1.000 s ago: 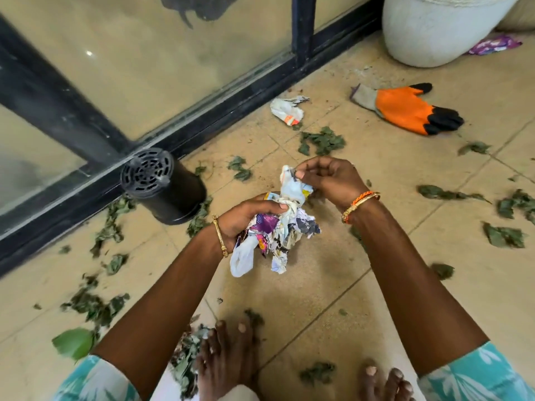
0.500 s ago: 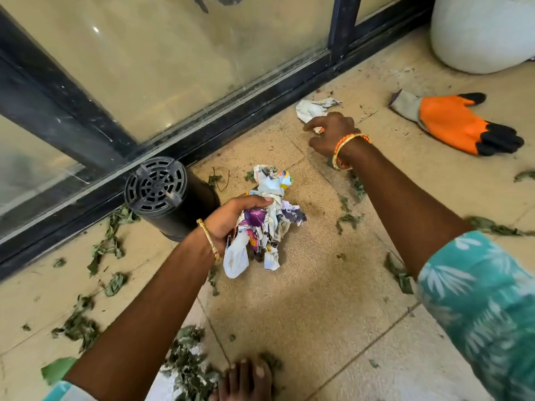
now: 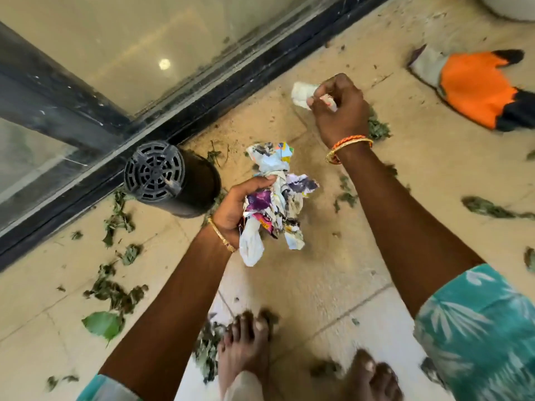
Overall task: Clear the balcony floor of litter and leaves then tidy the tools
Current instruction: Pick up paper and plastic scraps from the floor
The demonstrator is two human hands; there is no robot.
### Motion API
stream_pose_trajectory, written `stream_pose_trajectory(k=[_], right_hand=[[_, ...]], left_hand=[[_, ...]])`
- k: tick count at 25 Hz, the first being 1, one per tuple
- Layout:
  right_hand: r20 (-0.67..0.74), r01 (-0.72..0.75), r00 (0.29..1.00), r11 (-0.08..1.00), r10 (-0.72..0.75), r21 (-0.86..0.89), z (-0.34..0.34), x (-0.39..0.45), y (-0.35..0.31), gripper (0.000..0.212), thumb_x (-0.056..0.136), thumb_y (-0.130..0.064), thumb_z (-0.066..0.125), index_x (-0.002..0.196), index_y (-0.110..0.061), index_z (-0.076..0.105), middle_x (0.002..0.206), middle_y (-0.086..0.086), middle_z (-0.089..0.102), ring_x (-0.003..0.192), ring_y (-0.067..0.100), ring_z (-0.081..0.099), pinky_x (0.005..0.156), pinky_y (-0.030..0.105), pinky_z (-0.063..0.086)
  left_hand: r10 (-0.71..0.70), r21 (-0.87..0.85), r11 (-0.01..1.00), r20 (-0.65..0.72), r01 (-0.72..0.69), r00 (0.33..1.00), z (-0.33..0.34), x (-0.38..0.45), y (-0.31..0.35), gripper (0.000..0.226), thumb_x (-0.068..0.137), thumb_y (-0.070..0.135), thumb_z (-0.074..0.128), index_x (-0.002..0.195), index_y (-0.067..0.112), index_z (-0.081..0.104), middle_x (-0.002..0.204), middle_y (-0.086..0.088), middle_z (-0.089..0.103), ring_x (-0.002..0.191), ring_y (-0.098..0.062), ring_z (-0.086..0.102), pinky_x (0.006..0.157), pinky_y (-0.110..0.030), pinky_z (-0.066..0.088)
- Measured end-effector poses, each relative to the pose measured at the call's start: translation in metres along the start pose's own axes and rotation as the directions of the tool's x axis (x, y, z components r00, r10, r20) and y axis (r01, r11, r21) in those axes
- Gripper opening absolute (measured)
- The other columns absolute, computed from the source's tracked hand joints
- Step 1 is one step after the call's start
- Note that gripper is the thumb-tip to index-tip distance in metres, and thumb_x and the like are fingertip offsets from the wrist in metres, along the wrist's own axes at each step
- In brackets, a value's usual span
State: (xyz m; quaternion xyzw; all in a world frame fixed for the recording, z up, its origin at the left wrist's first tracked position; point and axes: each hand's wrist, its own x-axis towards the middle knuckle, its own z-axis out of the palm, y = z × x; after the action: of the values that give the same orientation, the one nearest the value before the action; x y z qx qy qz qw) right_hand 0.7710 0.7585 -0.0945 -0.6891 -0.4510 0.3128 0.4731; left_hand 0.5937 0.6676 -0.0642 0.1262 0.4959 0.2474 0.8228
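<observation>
While the left hand (image 3: 234,211) grips a wad (image 3: 275,198) of crumpled wrappers just above the floor (image 3: 318,256), keeping collected litter in one bundle, the right hand (image 3: 340,108) pinches a white scrap (image 3: 301,94) near the door track (image 3: 220,91), likely to add it to the wad. Leaves (image 3: 115,293) lie scattered both sides and by the feet. A black pot (image 3: 170,179) lies tipped against the track, just beside the left hand. An orange glove (image 3: 474,88) lies right, apart. Open floor lies between the arms.
</observation>
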Motion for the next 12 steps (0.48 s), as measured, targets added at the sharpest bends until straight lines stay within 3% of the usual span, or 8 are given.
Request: stream_pose_trajectory(k=[3,4,6,7,9,12], right_hand=[[0.132,-0.322,0.941,0.944,0.311,0.072,-0.035,-0.043,-0.037,0.014,0.083,-0.005,0.065,0.096,-0.007,0.060,0.086,0.005,0.063,0.071,0.013,0.060,0.069,0.029,0.051],[0.187,-0.456,0.884,0.879,0.429,0.137,-0.049,-0.058,-0.054,0.004,0.086,-0.004,0.062,0.090,-0.003,0.061,0.082,0.010,0.067,0.065,0.016,0.064,0.064,0.031,0.054],[0.283,-0.676,0.736,0.662,0.615,0.324,-0.080,-0.087,-0.101,0.016,0.089,-0.001,0.057,0.074,-0.007,0.056,0.061,0.002,0.067,0.051,0.012,0.064,0.051,0.024,0.055],[0.307,-0.734,0.673,0.556,0.673,0.389,-0.094,-0.099,-0.123,0.020,0.089,-0.002,0.058,0.070,-0.008,0.054,0.057,0.000,0.065,0.052,0.014,0.065,0.051,0.024,0.056],[0.331,-0.797,0.578,0.429,0.746,0.425,-0.118,-0.123,-0.171,0.020,0.088,-0.009,0.062,0.070,-0.008,0.055,0.072,0.008,0.065,0.068,0.022,0.065,0.058,0.029,0.057],[0.359,-0.846,0.478,0.312,0.802,0.432,-0.147,-0.153,-0.246,0.017,0.091,-0.013,0.058,0.091,0.004,0.060,0.102,0.016,0.061,0.080,0.025,0.063,0.056,0.030,0.057]], left_hand=[[-0.069,0.008,0.998,-0.041,0.069,0.997,0.024,-0.051,0.008,0.032,0.079,0.020,0.053,0.104,0.003,0.064,0.084,-0.013,0.072,0.070,-0.026,0.069,0.070,-0.035,0.057],[-0.089,0.008,0.996,-0.057,0.090,0.994,0.034,-0.070,0.015,0.034,0.079,0.020,0.056,0.107,0.003,0.063,0.086,-0.013,0.072,0.071,-0.027,0.068,0.072,-0.036,0.057],[-0.137,0.012,0.990,-0.105,0.139,0.985,0.057,-0.115,0.028,0.044,0.076,0.021,0.063,0.117,0.005,0.060,0.095,-0.014,0.067,0.076,-0.028,0.064,0.077,-0.037,0.054],[-0.156,0.020,0.987,-0.130,0.160,0.979,0.067,-0.137,0.033,0.050,0.074,0.023,0.065,0.121,0.007,0.058,0.100,-0.015,0.063,0.079,-0.029,0.062,0.082,-0.039,0.051],[-0.192,0.033,0.979,-0.157,0.199,0.969,0.087,-0.182,0.040,0.062,0.068,0.027,0.070,0.125,0.005,0.057,0.112,-0.020,0.058,0.092,-0.033,0.057,0.098,-0.045,0.042],[-0.198,0.009,0.979,-0.180,0.203,0.963,0.124,-0.259,0.049,0.070,0.066,0.029,0.072,0.129,0.002,0.057,0.124,-0.021,0.055,0.099,-0.032,0.055,0.108,-0.046,0.034]])
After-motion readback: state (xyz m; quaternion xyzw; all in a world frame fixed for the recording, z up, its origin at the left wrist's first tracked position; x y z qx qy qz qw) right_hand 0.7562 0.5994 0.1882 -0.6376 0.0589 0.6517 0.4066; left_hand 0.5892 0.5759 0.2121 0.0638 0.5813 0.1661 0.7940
